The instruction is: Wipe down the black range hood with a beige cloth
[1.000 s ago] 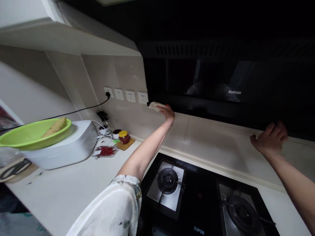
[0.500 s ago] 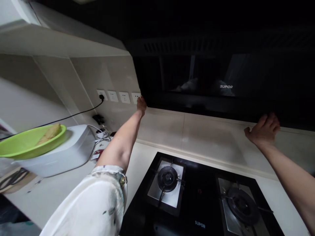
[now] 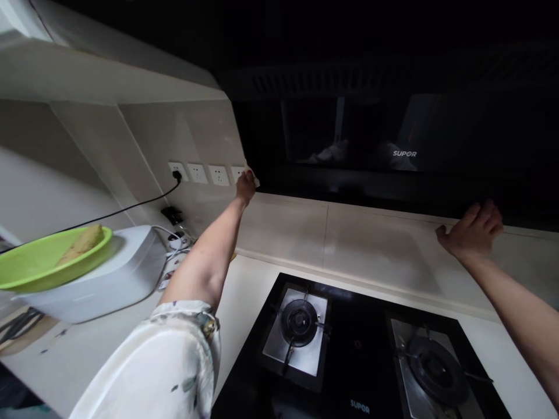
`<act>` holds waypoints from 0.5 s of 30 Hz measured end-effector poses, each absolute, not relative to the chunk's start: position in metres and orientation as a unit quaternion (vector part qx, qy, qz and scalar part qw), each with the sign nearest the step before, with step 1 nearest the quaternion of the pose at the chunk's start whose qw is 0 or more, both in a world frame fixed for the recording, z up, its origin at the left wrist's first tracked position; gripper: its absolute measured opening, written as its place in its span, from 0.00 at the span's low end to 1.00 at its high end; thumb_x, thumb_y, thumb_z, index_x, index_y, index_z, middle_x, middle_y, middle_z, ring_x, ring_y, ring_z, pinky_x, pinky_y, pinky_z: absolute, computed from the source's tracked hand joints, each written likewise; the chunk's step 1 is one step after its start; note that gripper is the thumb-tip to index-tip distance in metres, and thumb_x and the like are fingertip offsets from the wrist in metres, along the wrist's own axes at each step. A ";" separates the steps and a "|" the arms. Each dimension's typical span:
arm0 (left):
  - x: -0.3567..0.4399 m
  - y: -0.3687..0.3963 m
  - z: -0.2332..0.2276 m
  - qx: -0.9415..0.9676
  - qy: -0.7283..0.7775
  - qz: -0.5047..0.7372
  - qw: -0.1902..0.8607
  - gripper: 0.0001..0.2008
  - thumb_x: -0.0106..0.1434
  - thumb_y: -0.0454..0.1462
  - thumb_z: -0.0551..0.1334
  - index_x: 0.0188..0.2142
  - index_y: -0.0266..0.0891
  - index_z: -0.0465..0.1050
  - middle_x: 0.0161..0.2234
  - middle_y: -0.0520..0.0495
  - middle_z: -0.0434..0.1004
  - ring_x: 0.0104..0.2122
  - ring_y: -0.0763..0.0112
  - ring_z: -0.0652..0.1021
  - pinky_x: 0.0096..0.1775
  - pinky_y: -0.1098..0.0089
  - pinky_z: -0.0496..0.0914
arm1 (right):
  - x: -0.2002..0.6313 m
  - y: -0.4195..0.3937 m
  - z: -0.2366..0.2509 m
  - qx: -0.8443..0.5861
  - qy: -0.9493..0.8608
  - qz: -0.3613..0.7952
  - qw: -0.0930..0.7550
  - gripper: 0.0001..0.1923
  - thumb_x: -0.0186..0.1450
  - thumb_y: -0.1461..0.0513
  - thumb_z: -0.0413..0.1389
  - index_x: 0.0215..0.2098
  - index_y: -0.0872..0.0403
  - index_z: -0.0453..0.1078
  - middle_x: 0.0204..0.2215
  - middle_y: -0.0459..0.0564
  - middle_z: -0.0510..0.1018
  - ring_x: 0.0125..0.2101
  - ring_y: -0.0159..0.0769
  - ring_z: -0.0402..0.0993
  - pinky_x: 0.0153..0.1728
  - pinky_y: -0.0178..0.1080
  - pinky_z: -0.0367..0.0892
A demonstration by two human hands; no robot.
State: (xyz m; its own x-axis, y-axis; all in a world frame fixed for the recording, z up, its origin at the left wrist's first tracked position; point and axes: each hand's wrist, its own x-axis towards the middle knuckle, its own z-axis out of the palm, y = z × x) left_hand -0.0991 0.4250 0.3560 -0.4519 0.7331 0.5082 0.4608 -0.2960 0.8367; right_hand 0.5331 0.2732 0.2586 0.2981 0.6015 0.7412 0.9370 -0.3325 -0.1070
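Note:
My left hand (image 3: 246,187) is closed at the lower left corner of the black range hood (image 3: 349,181). A small pale piece (image 3: 253,176), like cloth or paper, shows between its fingers and the hood. Farther right, my right hand (image 3: 474,230) rests its fingertips against the hood's bottom edge. Its thumb points out to the left and nothing shows in it. Below both hands lies the black gas cooktop (image 3: 340,361), with a left burner (image 3: 299,323) and a right burner (image 3: 437,366).
Wall sockets (image 3: 218,175) line the tiles beside my left hand, one with a black plug (image 3: 176,174) and cord. On the left counter (image 3: 87,343), a green basin (image 3: 39,262) holding a yellowish item (image 3: 82,243) sits on a white appliance (image 3: 126,273). A cabinet (image 3: 122,64) hangs above.
My left hand has shifted slightly left and down from the hood's corner, and the pale piece now shows. My right hand stays at the bottom edge. The view has moved slightly.

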 end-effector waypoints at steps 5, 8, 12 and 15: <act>-0.058 0.417 0.345 0.474 0.608 0.636 0.035 0.27 0.82 0.41 0.48 0.72 0.31 0.67 0.73 0.23 0.68 0.78 0.45 0.64 0.77 0.43 0.56 | 0.537 0.277 0.255 -0.770 -0.492 -0.309 0.264 0.58 0.65 0.49 0.55 0.81 0.74 0.37 0.78 0.85 0.40 0.76 0.74 0.39 0.69 0.73 0.53; -0.016 0.409 0.334 0.497 0.597 0.630 0.003 0.29 0.80 0.42 0.55 0.77 0.37 0.63 0.81 0.29 0.52 0.82 0.48 0.50 0.80 0.44 0.47 | 0.538 0.274 0.254 -0.755 -0.501 -0.328 0.268 0.56 0.67 0.49 0.54 0.81 0.73 0.38 0.77 0.84 0.42 0.77 0.72 0.40 0.69 0.72 0.54; 0.008 0.414 0.339 0.545 0.593 0.592 -0.005 0.28 0.80 0.42 0.57 0.75 0.38 0.67 0.82 0.32 0.51 0.83 0.47 0.47 0.81 0.46 0.45 | 0.536 0.265 0.258 -0.742 -0.519 -0.333 0.261 0.54 0.68 0.49 0.54 0.80 0.71 0.39 0.77 0.85 0.43 0.77 0.71 0.41 0.69 0.71 0.55; -0.001 0.434 0.364 0.580 0.582 0.569 0.006 0.24 0.83 0.45 0.54 0.66 0.33 0.75 0.73 0.29 0.68 0.80 0.43 0.54 0.81 0.43 0.47 | 0.531 0.259 0.264 -0.754 -0.520 -0.318 0.247 0.54 0.69 0.49 0.54 0.80 0.73 0.39 0.78 0.84 0.41 0.77 0.72 0.40 0.71 0.70 0.53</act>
